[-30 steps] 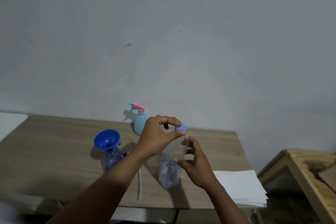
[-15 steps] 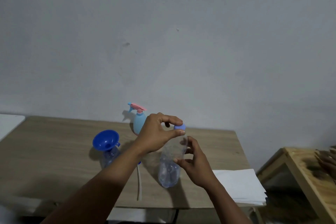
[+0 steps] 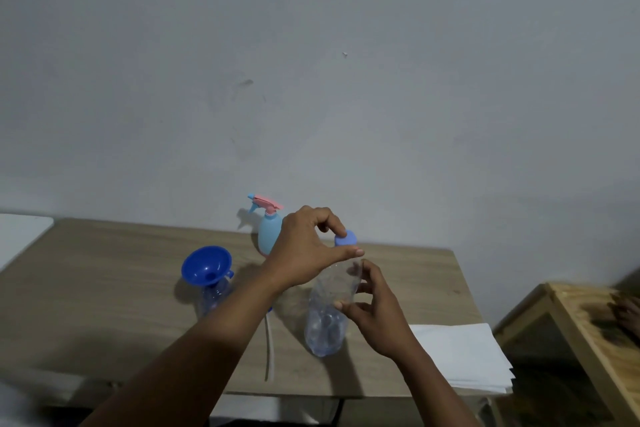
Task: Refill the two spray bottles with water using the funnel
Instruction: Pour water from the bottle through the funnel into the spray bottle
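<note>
my left hand (image 3: 304, 250) pinches the blue cap (image 3: 345, 238) on top of the clear water bottle (image 3: 327, 315), thumb and forefinger on its sides. my right hand (image 3: 377, 315) curls round the bottle's middle. the bottle stands near the table's (image 3: 104, 270) front edge, right of centre. further left, the blue funnel (image 3: 206, 265) sits in a clear spray bottle (image 3: 214, 298). the pale blue spray bottle (image 3: 268, 230) stands by the back edge.
</note>
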`<state>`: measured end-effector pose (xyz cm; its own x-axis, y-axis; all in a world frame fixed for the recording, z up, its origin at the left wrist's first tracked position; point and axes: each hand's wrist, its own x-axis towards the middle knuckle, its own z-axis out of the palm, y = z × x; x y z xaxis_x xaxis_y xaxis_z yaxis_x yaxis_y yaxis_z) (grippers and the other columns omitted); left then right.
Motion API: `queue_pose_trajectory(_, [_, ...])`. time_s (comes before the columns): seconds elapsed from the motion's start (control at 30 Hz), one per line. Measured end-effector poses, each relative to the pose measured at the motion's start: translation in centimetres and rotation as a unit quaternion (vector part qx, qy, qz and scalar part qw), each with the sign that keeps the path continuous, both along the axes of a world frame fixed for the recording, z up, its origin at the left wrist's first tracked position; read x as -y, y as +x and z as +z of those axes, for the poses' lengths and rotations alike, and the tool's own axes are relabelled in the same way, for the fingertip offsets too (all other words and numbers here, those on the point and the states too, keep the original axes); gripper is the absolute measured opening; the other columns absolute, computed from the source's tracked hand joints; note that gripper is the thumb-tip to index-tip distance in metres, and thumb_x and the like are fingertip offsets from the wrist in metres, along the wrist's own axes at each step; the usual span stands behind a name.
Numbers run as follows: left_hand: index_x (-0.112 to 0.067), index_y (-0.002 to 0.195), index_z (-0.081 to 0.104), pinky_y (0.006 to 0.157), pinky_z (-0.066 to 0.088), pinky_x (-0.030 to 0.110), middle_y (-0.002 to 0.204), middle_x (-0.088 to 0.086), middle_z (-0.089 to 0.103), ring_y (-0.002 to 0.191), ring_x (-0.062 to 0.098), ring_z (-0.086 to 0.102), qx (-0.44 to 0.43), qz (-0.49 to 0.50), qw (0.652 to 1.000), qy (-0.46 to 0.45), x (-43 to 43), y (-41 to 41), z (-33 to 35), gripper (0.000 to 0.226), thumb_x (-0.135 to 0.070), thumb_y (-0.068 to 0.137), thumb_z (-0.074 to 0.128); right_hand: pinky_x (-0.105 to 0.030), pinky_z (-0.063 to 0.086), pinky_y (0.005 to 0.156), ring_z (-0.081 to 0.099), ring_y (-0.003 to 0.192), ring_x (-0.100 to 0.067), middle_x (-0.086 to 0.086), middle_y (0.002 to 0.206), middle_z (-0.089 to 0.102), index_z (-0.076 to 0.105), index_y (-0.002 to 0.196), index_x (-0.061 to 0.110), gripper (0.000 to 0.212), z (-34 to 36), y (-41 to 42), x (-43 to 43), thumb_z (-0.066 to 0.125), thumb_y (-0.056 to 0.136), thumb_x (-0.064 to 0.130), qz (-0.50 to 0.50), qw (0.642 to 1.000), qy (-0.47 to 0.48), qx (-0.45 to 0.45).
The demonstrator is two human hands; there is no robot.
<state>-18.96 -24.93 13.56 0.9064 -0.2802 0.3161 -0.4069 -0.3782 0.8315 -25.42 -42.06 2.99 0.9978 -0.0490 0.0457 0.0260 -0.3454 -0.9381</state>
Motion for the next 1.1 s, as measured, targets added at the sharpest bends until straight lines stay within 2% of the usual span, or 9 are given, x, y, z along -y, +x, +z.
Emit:
queue_pose_trajectory(0.13, [-0.026,0.077,0.068,0.072,0.043,0.010,0.090,-0.013,0.072,0.086,0.008,0.063,0.018,0.032,0.997,-0.069,0.1,0.0,0.5,0.026,-0.032,0.065,0.090,-0.029,0.060,0.082,0.058,0.113,-0.011,0.015,0.134,0.052,0.041,0.134,0.034,0.066,0.3,0.0,-0.1,0.080,0.082,0.019,0.000,1.000,-0.001,0.008])
queue_pose_trajectory(0.27, [-0.020,0.083,0.069,0.064,0.046,0.013,0.094,-0.013,0.073,0.080,0.005,0.065,0.005,0.114,0.985,-0.129,-1.5,1.2,-2.1,0.019,-0.021,0.073,0.085,-0.025,0.059,0.078,0.061,0.108,-0.010,0.012,0.131,0.055,0.045,0.130,0.028,0.065,0.0,0.0,0.2,0.082,0.079,0.012,-0.032,0.999,0.010,0.012])
queue_pose_trajectory(0.37, [-0.022,0.096,0.069,0.066,0.048,0.009,0.090,-0.015,0.068,0.080,0.002,0.063,-0.085,0.131,0.987,-0.026,-3.0,0.9,-7.4,0.024,-0.015,0.077,0.082,-0.016,0.054,0.073,0.064,0.099,-0.003,0.009,0.127,0.058,0.047,0.131,0.019,0.067,-0.4,0.1,1.3,0.083,0.077,0.007,-0.077,0.997,0.017,0.019])
queue_pose_trajectory(0.43, [-0.032,0.096,0.066,0.065,0.047,0.008,0.085,-0.018,0.065,0.079,0.004,0.065,-0.157,0.096,0.982,0.045,-4.0,0.0,-11.6,0.027,-0.013,0.080,0.078,-0.016,0.055,0.072,0.064,0.097,0.001,0.009,0.127,0.058,0.046,0.132,0.017,0.068,-0.4,0.0,2.0,0.083,0.077,0.004,-0.085,0.996,0.019,0.017])
queue_pose_trajectory(0.5, [-0.043,0.084,0.061,0.065,0.051,0.014,0.076,-0.020,0.065,0.075,0.002,0.065,-0.178,0.058,0.974,0.131,-4.6,-0.8,-15.3,0.022,-0.025,0.081,0.074,-0.016,0.055,0.072,0.064,0.097,0.001,0.010,0.128,0.057,0.045,0.133,0.018,0.068,-0.6,0.0,2.6,0.082,0.078,0.003,-0.081,0.996,0.013,0.017])
queue_pose_trajectory(0.57, [-0.043,0.087,0.061,0.067,0.053,0.022,0.077,-0.019,0.067,0.073,0.000,0.064,-0.187,0.043,0.955,0.228,-4.7,-1.5,-17.9,0.009,-0.042,0.079,0.066,-0.014,0.054,0.070,0.064,0.099,-0.001,0.009,0.129,0.056,0.044,0.133,0.019,0.068,-0.8,0.0,2.9,0.081,0.078,0.003,-0.085,0.996,0.006,0.017])
queue_pose_trajectory(0.67, [-0.040,0.099,0.059,0.076,0.055,0.030,0.093,-0.012,0.070,0.085,0.012,0.067,-0.166,0.045,0.941,0.293,-4.1,-2.0,-20.7,0.029,-0.053,0.075,0.053,-0.014,0.054,0.070,0.064,0.100,-0.001,0.009,0.131,0.055,0.043,0.133,0.022,0.068,-0.9,-0.1,3.0,0.082,0.079,0.005,-0.090,0.996,0.003,0.024])
queue_pose_trajectory(0.9, [-0.038,0.109,0.065,0.093,0.042,0.034,0.104,-0.007,0.068,0.106,0.015,0.057,-0.103,0.025,0.903,0.416,-2.5,-2.4,-24.2,0.035,-0.053,0.077,0.064,-0.017,0.057,0.075,0.059,0.108,0.008,0.015,0.135,0.053,0.044,0.138,0.029,0.074,-1.3,-0.6,2.6,0.083,0.078,0.012,-0.097,0.995,0.012,0.021])
queue_pose_trajectory(1.1, [-0.039,0.110,0.064,0.091,0.040,0.034,0.108,-0.015,0.067,0.107,0.012,0.055,-0.054,0.021,0.911,0.409,-2.7,-2.4,-24.8,0.044,-0.060,0.071,0.065,-0.042,0.055,0.097,0.055,0.120,0.002,0.015,0.134,0.056,0.049,0.132,0.029,0.063,-1.3,0.0,2.4,0.082,0.079,0.021,-0.098,0.995,0.025,0.010])
